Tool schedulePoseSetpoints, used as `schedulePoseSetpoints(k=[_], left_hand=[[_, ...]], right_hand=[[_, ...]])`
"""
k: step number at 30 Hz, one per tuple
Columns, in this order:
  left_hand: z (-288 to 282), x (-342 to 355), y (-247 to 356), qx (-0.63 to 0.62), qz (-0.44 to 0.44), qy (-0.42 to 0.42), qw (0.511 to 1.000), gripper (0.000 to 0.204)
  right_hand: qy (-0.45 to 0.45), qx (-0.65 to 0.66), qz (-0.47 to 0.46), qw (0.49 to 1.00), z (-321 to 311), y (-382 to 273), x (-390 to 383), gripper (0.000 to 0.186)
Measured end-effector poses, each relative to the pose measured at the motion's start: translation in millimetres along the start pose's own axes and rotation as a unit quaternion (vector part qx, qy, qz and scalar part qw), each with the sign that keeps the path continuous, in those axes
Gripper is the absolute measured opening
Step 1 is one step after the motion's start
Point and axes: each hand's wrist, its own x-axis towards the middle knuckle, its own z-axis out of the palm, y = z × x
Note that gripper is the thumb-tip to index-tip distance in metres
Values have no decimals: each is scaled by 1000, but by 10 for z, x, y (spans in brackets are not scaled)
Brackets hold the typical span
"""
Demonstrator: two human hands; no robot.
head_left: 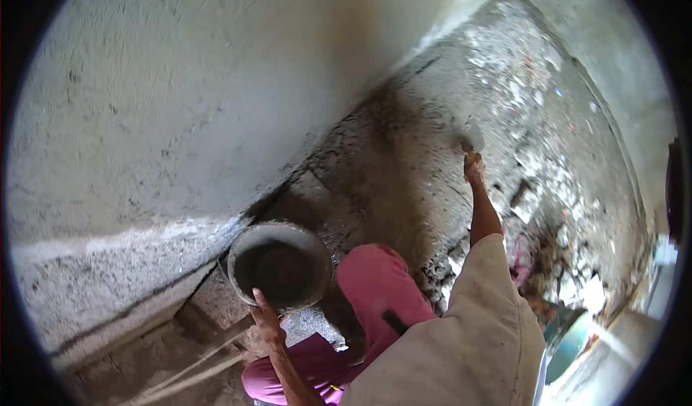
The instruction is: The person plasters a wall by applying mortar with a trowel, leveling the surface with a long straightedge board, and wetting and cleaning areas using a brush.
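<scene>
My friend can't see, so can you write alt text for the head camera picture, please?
A person's left hand grips the rim of a round grey basin, while the right hand, stretched out over a dirty floor, holds what looks like a trowel. A pale wall fills the upper left, and rubble litters the floor at right.

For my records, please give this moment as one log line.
left hand: at basin rim; right hand: holding trowel-like tool; basin: near wall
</scene>
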Motion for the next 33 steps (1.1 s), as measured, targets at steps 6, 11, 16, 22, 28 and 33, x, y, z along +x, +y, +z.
schedulePoseSetpoints(k=[6, 11, 16, 22, 28, 33], left_hand=[[-198, -51, 422, 120, 63, -10, 991, 59], [3, 92, 254, 140, 102, -55, 983, 62], [117, 171, 259, 88, 66, -67, 992, 60], [398, -173, 528, 133, 23, 5, 991, 63], [255, -22, 718, 168, -60, 8, 984, 67], [-55, 285, 277, 202, 42, -1, 978, 78]], right_hand=[[-145, 83, -88, 982, 335, -1183, 85, 43], [-6, 144, -151, 978, 189, -2055, -358, 42], [70, 26, -320, 944, 178, -1819, -940, 38], [-158, 161, -139, 964, -625, -1119, -1675, 50], [-152, 241, -53, 957, 31, -859, -3250, 47], [-285, 387, 43, 876, 144, -2569, -3273, 52]])
